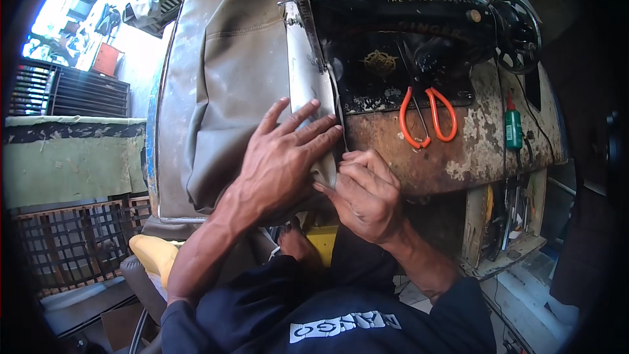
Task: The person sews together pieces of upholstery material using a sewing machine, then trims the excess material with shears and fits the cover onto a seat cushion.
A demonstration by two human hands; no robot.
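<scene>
A black sewing machine (400, 16) stands across the far side of the worn table, its needle end over a strip of pale fabric backing (303, 69). This strip runs along the edge of a large grey-brown sheet of leather-like material (246, 65). My left hand (278, 154) lies flat on the strip with its fingers spread, just in front of the presser foot. My right hand (368, 190) pinches the near end of the material's edge between thumb and fingers. Scissors with orange handles (429, 121) rest to the right, their blades on the machine bed.
A green bottle with a red cap (512, 124) lies on the table's right side, near a dark cable. Below it, an open wooden drawer (508, 223) holds tools. The machine's handwheel (517, 33) is at the far right. A slatted dark rack (72, 88) stands at the left.
</scene>
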